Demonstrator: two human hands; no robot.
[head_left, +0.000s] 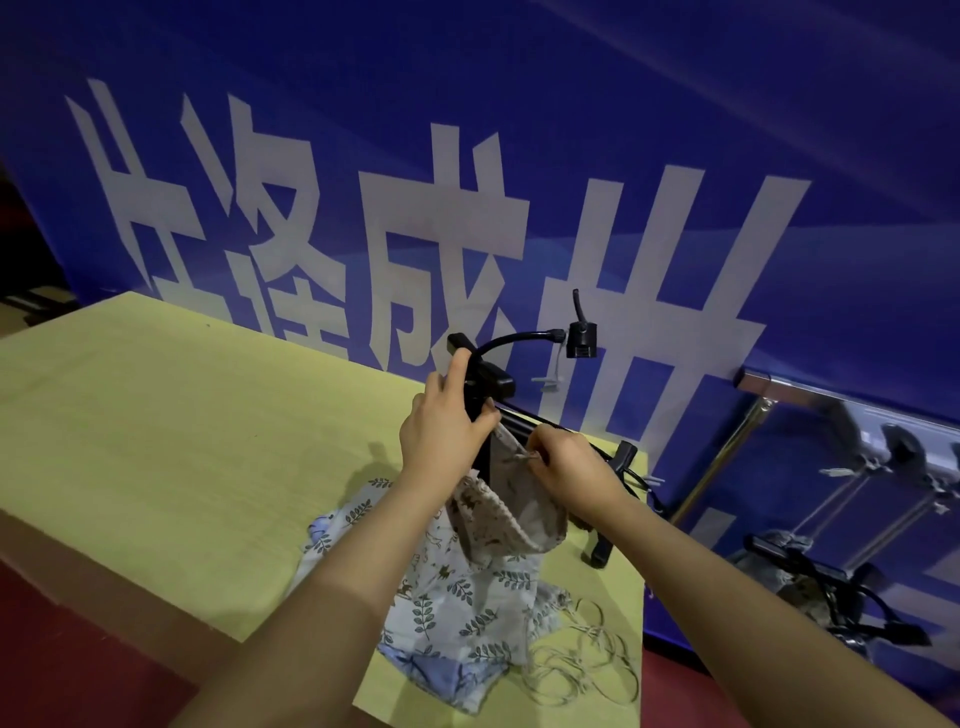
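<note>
A small black rack (621, 460) stands on the pale yellow table (156, 415) with a horizontal bar. A brown-patterned cloth bag (511, 512) hangs from the bar. My left hand (444, 431) grips the rack's upright post and the bag's top edge. My right hand (566, 465) pinches the bag's drawstring just below the bar. A heap of leaf-printed and blue cloth (457, 597) lies on the table under the bag. Loose thin strings (587, 660) lie coiled beside the heap.
A black gooseneck arm with a small camera (581, 340) rises from the rack's top. A blue banner (519, 156) with large white characters stands behind the table. A shiny metal panel (857, 467) at the right reflects the scene. Red floor (62, 649) lies below the table's near edge.
</note>
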